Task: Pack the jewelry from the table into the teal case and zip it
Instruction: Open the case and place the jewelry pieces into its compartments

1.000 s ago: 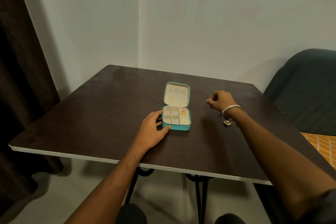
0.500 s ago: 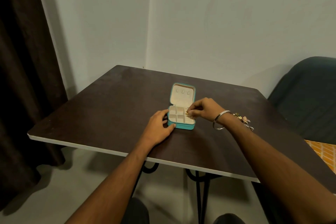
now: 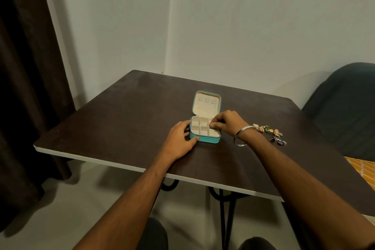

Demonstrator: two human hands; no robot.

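Teal case (image 3: 205, 139) open (lid (image 3: 206, 103) upright), cream compartments, jewelry (image 3: 268, 130) beside.

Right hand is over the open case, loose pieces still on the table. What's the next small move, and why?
Probably let go over the compartment and draw the right hand back toward the loose jewelry to its right. Its fingertips are pinched together over the right side of the teal case, which lies open while the left hand steadies its left edge. I cannot tell whether a piece is in the pinch.
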